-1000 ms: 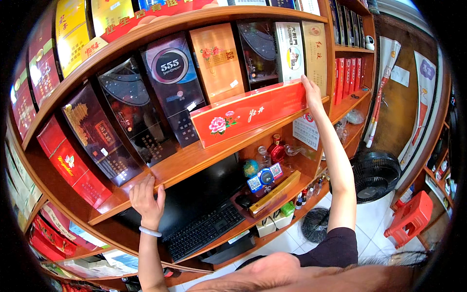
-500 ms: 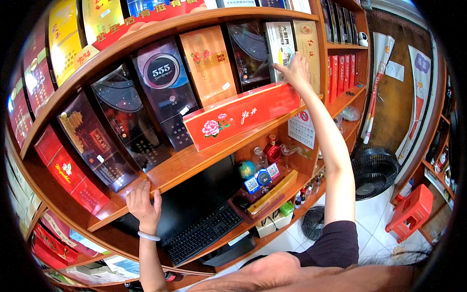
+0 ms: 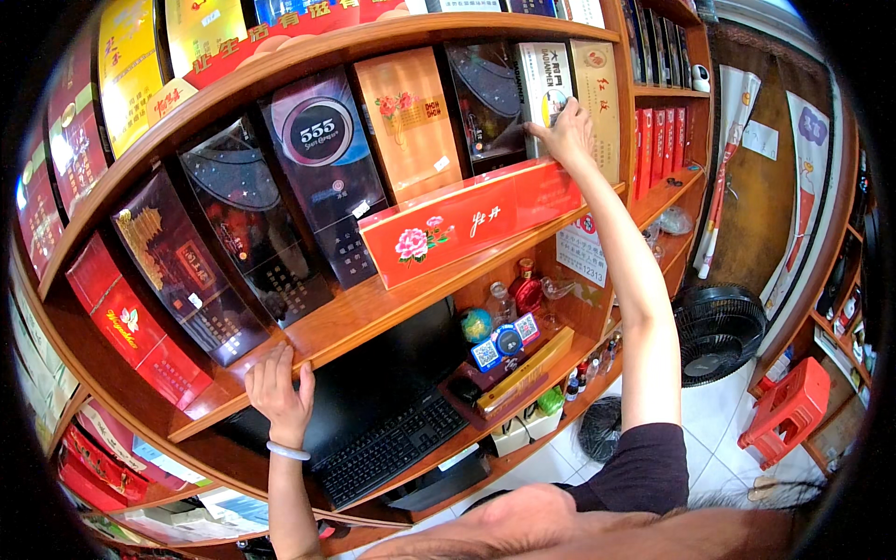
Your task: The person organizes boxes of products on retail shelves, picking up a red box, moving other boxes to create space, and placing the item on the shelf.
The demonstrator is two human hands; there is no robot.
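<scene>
Across the front of a white upright cigarette carton [image 3: 544,79], my right hand [image 3: 566,136] has its thumb at the left edge and its fingers at the right edge. A long red carton [image 3: 467,224] with a pink flower lies on its side along the shelf, just below that hand; its right end is near my wrist. My left hand [image 3: 278,387] rests its fingers on the front edge of the wooden shelf [image 3: 322,338], thumb apart, holding nothing. A pale bracelet [image 3: 288,452] circles the left wrist.
Orange [image 3: 406,117], dark and beige [image 3: 595,103] cartons stand along the same shelf. Below are a black monitor [image 3: 373,373], a keyboard [image 3: 392,448], a small globe [image 3: 476,325] and glass bottles. A black fan [image 3: 719,331] and red stool [image 3: 789,411] stand to the right.
The view has shifted slightly. Both hands keep their places, the right at the white carton and the left at the shelf edge.
</scene>
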